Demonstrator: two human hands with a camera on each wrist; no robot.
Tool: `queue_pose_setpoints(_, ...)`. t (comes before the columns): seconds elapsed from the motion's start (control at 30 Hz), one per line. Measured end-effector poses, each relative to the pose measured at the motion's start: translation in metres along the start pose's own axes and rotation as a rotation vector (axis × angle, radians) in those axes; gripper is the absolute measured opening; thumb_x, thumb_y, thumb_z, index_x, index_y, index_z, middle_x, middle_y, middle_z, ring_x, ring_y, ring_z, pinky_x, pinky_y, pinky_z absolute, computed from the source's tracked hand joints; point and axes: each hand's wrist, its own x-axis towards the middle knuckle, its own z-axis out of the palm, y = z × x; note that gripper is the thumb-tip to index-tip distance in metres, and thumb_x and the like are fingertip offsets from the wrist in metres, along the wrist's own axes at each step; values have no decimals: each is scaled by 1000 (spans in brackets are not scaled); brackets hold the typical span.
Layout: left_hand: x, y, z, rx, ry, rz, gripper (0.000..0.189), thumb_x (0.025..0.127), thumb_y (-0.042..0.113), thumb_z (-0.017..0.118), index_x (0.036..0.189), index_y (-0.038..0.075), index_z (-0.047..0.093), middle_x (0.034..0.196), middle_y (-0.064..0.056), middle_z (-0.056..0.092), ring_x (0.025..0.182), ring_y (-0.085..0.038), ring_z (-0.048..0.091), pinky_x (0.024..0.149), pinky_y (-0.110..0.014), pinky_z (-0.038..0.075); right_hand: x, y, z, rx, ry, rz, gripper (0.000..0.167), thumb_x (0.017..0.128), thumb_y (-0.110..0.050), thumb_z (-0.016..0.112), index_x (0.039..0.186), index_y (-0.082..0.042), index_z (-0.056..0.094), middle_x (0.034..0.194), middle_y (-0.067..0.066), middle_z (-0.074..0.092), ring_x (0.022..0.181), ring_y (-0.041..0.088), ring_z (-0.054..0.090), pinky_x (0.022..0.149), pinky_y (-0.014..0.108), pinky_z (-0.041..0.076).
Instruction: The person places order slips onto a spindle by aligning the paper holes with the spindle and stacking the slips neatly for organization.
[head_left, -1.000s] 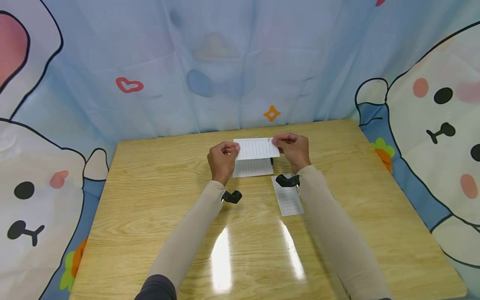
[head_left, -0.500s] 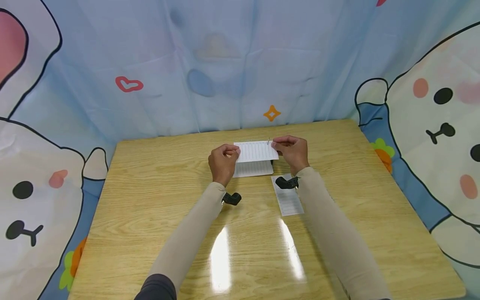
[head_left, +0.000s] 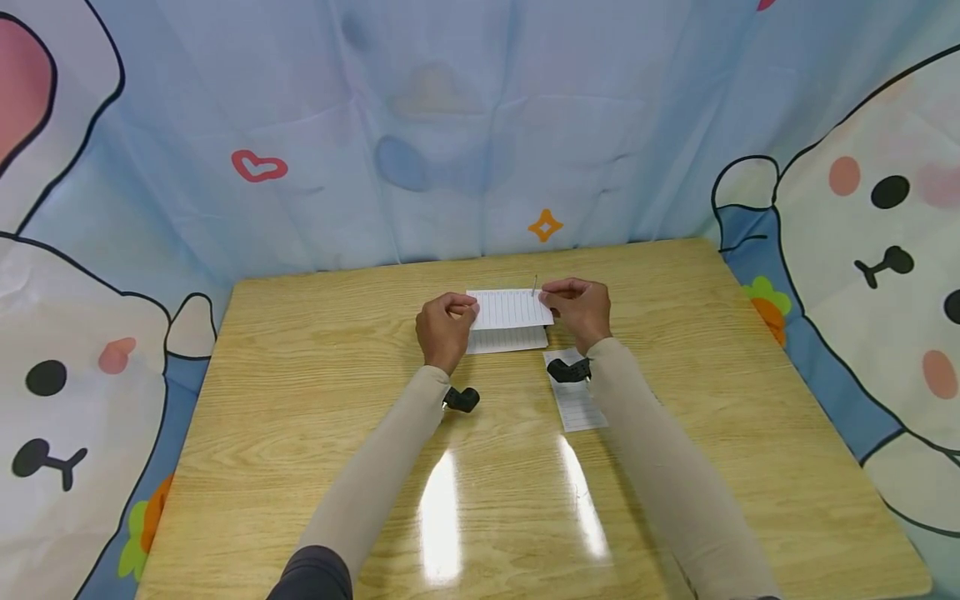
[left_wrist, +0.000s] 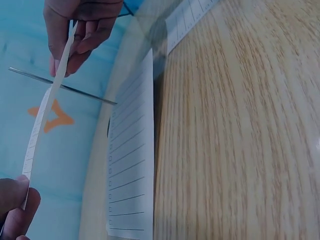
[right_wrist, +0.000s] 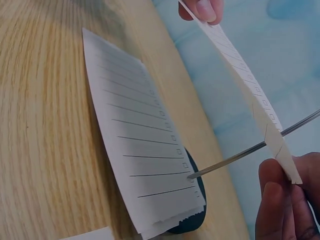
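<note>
My left hand point(head_left: 446, 329) pinches the left end of a lined paper slip point(head_left: 510, 308) between thumb and fingers. The right hand point(head_left: 581, 308) pinches the slip's other end. A thin metal spike point(right_wrist: 230, 159) passes through the slip near its right end, with its tip standing above the paper in the head view. Below, a second lined slip point(right_wrist: 140, 135) lies on the spike's dark rounded base point(right_wrist: 192, 224), pierced near its edge. The upper slip hangs apart from the lower one, slightly bowed in the wrist views.
Another lined slip point(head_left: 577, 408) lies on the wooden table point(head_left: 315, 417), partly under my right wrist's camera. A printed cloth backdrop point(head_left: 450, 167) hangs behind the table's far edge and along both sides.
Both hands have kept their pinch while the upper slip has come lower along the spike, the right hand also shifting slightly left. More of the spike's tip now shows above the paper.
</note>
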Motion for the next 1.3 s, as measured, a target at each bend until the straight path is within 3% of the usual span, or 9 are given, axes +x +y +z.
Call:
queue_pose_setpoints(0.23, 0, -5, 2, 45, -12, -18, 6, 93, 20, 83, 97, 16, 84, 86, -4, 80, 77, -21, 70, 68, -31, 42, 1, 6, 2, -50, 14, 30, 16, 95, -11, 81, 110, -4, 81, 93, -1, 76, 85, 16, 73, 82, 34, 63)
queue_pose_setpoints(0.47, -2, -12, 3, 80, -32, -37, 5, 92, 22, 85, 95, 17, 84, 86, -4, 79, 84, -23, 72, 69, -33, 44, 0, 12, 5, -64, 24, 41, 8, 95, -10, 80, 103, -8, 83, 98, 8, 77, 84, 16, 72, 75, 27, 61)
queue_pose_setpoints(0.7, 0, -19, 5, 144, -44, -52, 3, 91, 24, 85, 92, 21, 85, 84, 1, 79, 80, -19, 72, 64, -31, 46, 0, 20, 8, -109, 41, 29, 6, 94, -10, 81, 95, -16, 83, 88, 0, 76, 81, 16, 72, 71, 26, 59)
queue_pose_setpoints(0.9, 0, -20, 6, 204, -59, -77, 2, 89, 23, 85, 91, 23, 85, 81, 5, 79, 81, -16, 72, 65, -31, 47, 1, 27, 9, -169, 46, 33, 13, 94, -11, 82, 88, -22, 83, 88, 3, 76, 78, 17, 70, 68, 27, 58)
queue_pose_setpoints(1.3, -3, -27, 8, 260, -81, -67, 3, 87, 23, 88, 88, 22, 85, 79, 5, 78, 79, -16, 71, 64, -32, 45, 3, 34, 14, -290, 75, 8, 6, 92, -11, 83, 92, -17, 84, 87, 3, 78, 75, 15, 70, 66, 27, 57)
